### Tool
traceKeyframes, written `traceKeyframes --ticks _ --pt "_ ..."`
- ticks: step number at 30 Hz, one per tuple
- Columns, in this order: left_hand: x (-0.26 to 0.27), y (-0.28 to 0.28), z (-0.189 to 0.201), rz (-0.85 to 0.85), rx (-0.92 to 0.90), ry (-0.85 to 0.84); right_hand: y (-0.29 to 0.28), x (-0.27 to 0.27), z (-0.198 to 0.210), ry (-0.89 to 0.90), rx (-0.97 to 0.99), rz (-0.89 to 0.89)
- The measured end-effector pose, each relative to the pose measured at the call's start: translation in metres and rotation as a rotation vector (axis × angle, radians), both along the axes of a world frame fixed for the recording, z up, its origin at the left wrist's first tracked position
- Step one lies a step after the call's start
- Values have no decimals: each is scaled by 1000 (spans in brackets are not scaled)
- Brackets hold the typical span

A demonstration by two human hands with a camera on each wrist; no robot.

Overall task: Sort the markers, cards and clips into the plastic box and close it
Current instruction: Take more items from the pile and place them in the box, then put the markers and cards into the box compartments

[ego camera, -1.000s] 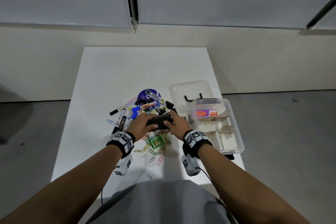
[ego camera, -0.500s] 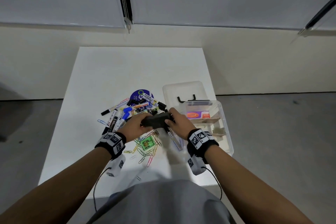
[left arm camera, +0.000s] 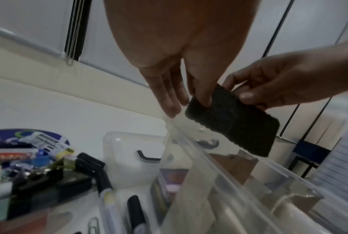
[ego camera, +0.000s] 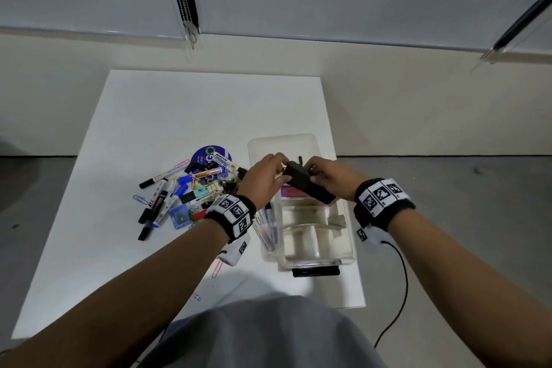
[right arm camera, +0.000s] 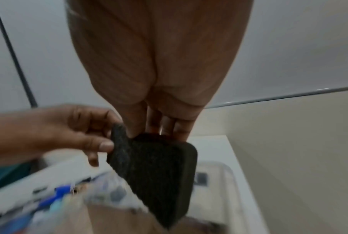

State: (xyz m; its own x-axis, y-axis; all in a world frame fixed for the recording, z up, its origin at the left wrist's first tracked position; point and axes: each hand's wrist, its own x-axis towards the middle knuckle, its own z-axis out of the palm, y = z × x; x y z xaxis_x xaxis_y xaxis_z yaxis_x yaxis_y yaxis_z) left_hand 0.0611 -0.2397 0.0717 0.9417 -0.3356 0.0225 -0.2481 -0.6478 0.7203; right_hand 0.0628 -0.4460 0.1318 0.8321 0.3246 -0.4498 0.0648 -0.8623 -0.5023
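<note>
Both hands hold a black felt-faced block (ego camera: pixel 307 185) in the air over the far end of the clear plastic box (ego camera: pixel 319 258). My left hand (ego camera: pixel 282 169) pinches its left end and my right hand (ego camera: pixel 313 172) grips its right end. In the left wrist view the block (left arm camera: pixel 233 121) hangs tilted above the box wall (left arm camera: pixel 199 174); in the right wrist view the block (right arm camera: pixel 159 171) hides much of the box. An orange and pink card (ego camera: pixel 291 192) lies in the far compartment. Markers, clips and cards lie piled (ego camera: pixel 185 191) left of the box.
The clear lid (ego camera: pixel 280 143) lies flat beyond the box, handle up. Some markers (ego camera: pixel 265 231) lie against the box's left wall. A black latch (ego camera: pixel 316 271) sits at its near end, close to the table's right edge. A cable (ego camera: pixel 401 278) hangs off that side.
Both hands have lifted the black block from above the pile and carried it right and away, over the box's far end.
</note>
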Motion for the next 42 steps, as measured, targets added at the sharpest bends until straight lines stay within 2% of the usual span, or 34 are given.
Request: traceKeyframes --ticks 5,9,12,19,22,25,27,28,30,32,34,37,40,42 --pt "1 -17 -17 102 122 30 -14 -2 -23 -199 -159 56" --pt "-1 -19 -28 103 166 289 -5 -6 -46 -392 -335 336" --pt "-2 -22 -33 110 161 300 9 -8 -52 -428 -428 412" --pt "-6 -22 -31 152 97 363 18 6 -63 -71 -535 444" --pt "-8 -15 -28 171 -15 445 19 14 -56 26 -495 333" --pt "-9 19 -33 220 -83 483 36 7 -38 -113 -363 86" --pt "-9 55 -43 279 -16 445 67 -6 -27 -252 -182 -65" --pt "-10 74 -49 295 77 427 88 -14 -25 -262 -101 -97" --pt "-12 107 -61 310 292 353 131 -33 -32 -141 -25 -126" --pt "-11 130 -68 300 451 296 165 -46 -55 67 -83 -182" --pt "-5 144 -76 226 576 254 184 -50 -86 179 -214 -275" --pt "1 151 -79 107 714 261 193 -49 -122 192 -313 -457" --pt "7 157 -87 44 771 257 196 -47 -138 86 -364 -491" --pt "9 161 -95 56 752 274 196 -47 -143 93 -378 -496"
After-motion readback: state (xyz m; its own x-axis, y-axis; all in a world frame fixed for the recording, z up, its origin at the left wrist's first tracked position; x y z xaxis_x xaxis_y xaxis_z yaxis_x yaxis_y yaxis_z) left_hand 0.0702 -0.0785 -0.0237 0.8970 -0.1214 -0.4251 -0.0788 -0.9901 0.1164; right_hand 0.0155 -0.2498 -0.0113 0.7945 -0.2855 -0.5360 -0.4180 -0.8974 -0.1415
